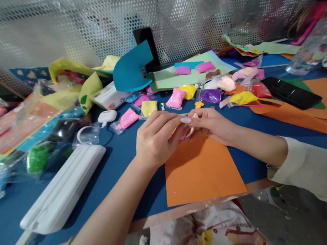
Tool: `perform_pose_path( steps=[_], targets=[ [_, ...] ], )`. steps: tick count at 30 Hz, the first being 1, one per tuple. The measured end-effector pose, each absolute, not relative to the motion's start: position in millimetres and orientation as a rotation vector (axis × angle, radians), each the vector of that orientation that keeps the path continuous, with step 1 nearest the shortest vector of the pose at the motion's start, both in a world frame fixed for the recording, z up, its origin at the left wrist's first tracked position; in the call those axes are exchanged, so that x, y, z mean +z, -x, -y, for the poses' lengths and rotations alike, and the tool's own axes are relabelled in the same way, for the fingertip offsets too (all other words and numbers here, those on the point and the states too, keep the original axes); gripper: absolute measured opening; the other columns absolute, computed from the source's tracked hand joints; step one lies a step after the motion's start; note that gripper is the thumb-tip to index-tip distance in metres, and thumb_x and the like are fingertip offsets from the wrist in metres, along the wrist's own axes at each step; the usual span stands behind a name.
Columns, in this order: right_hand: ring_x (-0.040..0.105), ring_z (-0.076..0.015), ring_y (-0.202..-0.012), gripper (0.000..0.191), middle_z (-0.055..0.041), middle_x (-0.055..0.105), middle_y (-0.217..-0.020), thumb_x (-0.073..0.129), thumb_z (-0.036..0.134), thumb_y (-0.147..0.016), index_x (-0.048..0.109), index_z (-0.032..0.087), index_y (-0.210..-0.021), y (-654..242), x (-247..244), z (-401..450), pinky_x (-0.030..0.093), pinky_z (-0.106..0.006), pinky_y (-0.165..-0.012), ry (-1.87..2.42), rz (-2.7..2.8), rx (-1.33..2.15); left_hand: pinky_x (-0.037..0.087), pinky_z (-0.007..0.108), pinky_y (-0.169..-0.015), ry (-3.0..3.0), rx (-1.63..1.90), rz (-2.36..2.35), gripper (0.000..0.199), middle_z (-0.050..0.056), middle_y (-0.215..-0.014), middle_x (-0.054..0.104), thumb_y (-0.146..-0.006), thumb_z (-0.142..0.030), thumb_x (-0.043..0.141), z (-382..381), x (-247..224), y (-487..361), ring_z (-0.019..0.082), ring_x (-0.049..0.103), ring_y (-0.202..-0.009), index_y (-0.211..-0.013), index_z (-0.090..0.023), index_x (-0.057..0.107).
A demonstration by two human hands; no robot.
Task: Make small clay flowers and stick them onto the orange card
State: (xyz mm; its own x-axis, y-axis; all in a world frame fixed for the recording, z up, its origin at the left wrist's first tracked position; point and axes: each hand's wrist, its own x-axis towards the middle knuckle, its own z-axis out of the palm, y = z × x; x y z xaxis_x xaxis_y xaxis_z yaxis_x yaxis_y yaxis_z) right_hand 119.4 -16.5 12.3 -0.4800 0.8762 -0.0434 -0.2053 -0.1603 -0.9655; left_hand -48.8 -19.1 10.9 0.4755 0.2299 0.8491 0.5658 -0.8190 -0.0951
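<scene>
Above an orange sheet of paper, my two hands meet around a small pale piece of modelling clay with bits of other colours by it. My left hand is closed, its fingers curled over the piece and hiding much of it. From the other side, my right hand pinches the piece between thumb and fingers. Just beyond my fingers lie a small orange lump of clay, a pink clay packet and a purple clay packet.
At left, a white power bank with a cable lies by a green clay packet and piled bags. A black phone rests on orange paper at right. Behind stand a curled blue sheet and a perforated metal panel.
</scene>
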Motion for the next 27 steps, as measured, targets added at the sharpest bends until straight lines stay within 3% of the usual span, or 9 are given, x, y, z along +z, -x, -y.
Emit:
perform_pose_path(
  steps=[7,12,15,19,23,27],
  targets=[
    [0.063,-0.0146,-0.050,0.021,-0.0038,0.066,-0.056,0.062,0.029,-0.069,0.056,0.014,-0.056,-121.5,12.2,13.4,0.051,-0.024,-0.053,0.802,1.196,1.784,0.053,0.025,-0.068,2.356,-1.294,0.684,0.010,0.005,-0.081,0.071,-0.083,-0.012,0.056,15.5,8.2,51.2,0.014,0.064,-0.072,-0.090,-0.014,0.063],
    [0.061,-0.0134,-0.047,0.029,-0.0055,0.065,-0.057,0.052,0.034,-0.081,0.062,0.013,-0.066,-121.7,9.3,11.1,0.049,-0.023,-0.049,0.976,1.120,1.756,0.053,0.028,-0.073,2.379,-1.247,0.729,0.023,0.010,-0.091,0.070,-0.085,-0.005,0.046,14.6,6.9,51.9,0.016,0.063,-0.081,-0.098,-0.012,0.063],
    [0.059,-0.0115,-0.047,0.030,-0.0042,0.064,-0.057,0.056,0.040,-0.081,0.063,0.013,-0.070,-120.7,7.1,11.2,0.048,-0.021,-0.049,1.004,1.141,1.734,0.052,0.027,-0.072,2.398,-1.242,0.746,0.022,0.009,-0.089,0.070,-0.086,-0.007,0.045,15.1,7.9,52.1,0.015,0.063,-0.080,-0.098,-0.013,0.063],
    [0.051,-0.0094,-0.041,0.041,0.0013,0.053,-0.048,0.064,0.050,-0.074,0.049,0.017,-0.054,-119.8,7.4,11.8,0.044,-0.022,-0.043,0.956,1.117,1.718,0.051,0.024,-0.065,2.387,-1.249,0.722,0.009,0.005,-0.078,0.068,-0.085,-0.014,0.056,15.3,8.6,52.5,0.013,0.060,-0.070,-0.084,-0.016,0.064],
    [0.028,-0.0047,-0.033,0.056,0.0067,0.032,-0.042,0.058,0.060,-0.073,0.031,0.019,-0.048,-120.4,13.0,12.6,0.026,-0.019,-0.030,0.884,0.960,1.809,0.047,0.024,-0.058,2.385,-1.253,0.687,0.007,0.003,-0.069,0.065,-0.085,-0.019,0.058,15.6,9.0,52.7,0.012,0.056,-0.063,-0.084,-0.016,0.064],
    [0.031,-0.0042,-0.031,0.043,0.0078,0.036,-0.042,0.067,0.047,-0.069,0.039,0.019,-0.052,-120.0,13.8,14.1,0.028,-0.019,-0.032,0.875,1.077,1.770,0.047,0.024,-0.061,2.374,-1.230,0.699,0.015,0.005,-0.071,0.065,-0.087,-0.012,0.052,15.8,9.6,51.2,0.013,0.056,-0.063,-0.098,-0.010,0.062]
  ],
)
